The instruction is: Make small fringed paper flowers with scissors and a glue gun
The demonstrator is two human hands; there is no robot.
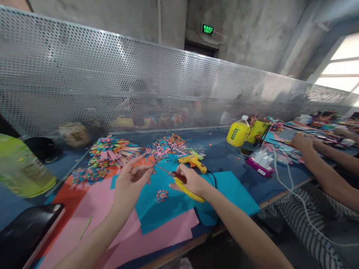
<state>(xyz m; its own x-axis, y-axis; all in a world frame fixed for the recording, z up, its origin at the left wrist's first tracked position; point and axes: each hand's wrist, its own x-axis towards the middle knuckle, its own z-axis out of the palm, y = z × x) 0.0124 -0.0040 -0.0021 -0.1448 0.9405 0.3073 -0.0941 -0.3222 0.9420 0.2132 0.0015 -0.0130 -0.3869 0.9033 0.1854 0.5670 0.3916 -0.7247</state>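
Observation:
My right hand [190,182] is closed on yellow-handled scissors [188,191], whose blades point up and left toward my left hand [134,177]. My left hand pinches a small orange paper piece [146,161] near the blade tips. Below the hands, a small paper flower [162,195] lies on a blue sheet [157,216]. Pink sheets [123,248] spread under my left arm. Just behind the scissors is a yellow glue gun [193,161].
Behind my hands lie cut paper strips [167,145] and fringed paper pieces [108,151]. A yellow bottle [238,131], a purple tissue pack [260,163] and a white cable stand right. Another person's hands work farther right; a black object [30,231] lies left.

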